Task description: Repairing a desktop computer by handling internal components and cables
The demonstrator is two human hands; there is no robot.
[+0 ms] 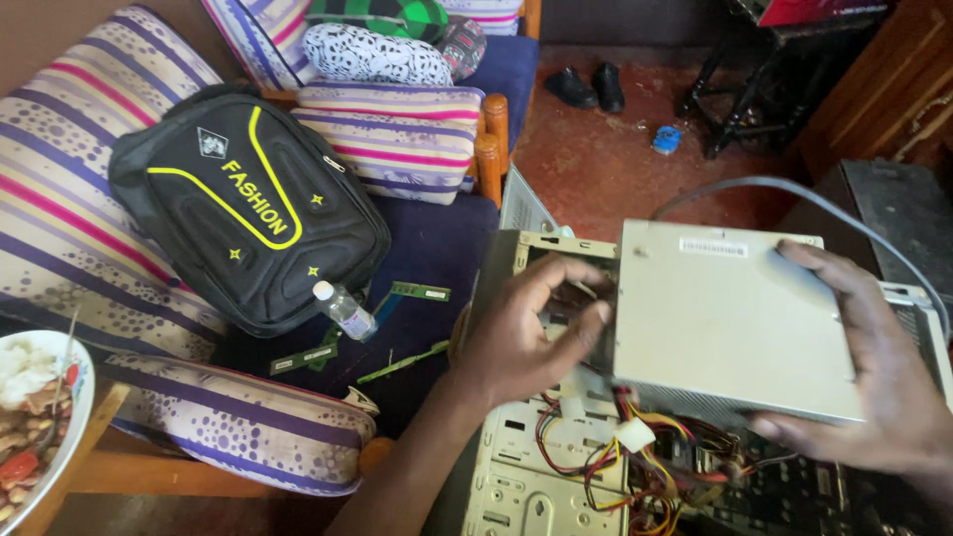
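Grey sheet metal dominates the right half of the head view: the opened computer case lies before you, its lower edge cut off by the frame. Above its open bay you hold the power supply box, a pale grey metal unit tilted slightly, with a white label near its top edge. Your right hand wraps the box's right side, fingers spread over the top face and thumb beneath the lower right corner, clamped on the box; the wrist runs out of frame. Your left hand comes up from the bottom centre, forearm angled to the right, with fingers curled against the box's left face at the bay opening. Whether those fingers actually pinch the box or only rest on it cannot be told, since the fingertips are partly hidden in the shadowed gap. A bundle of red, yellow and black wires with a white connector hangs below the box into the case; where it ends is hidden.

To the left, on the striped sofa, lies a black backpack with yellow trim. Just beside it rest a small clear bottle and several green memory sticks. A plate of food is cut off at the lower left corner.
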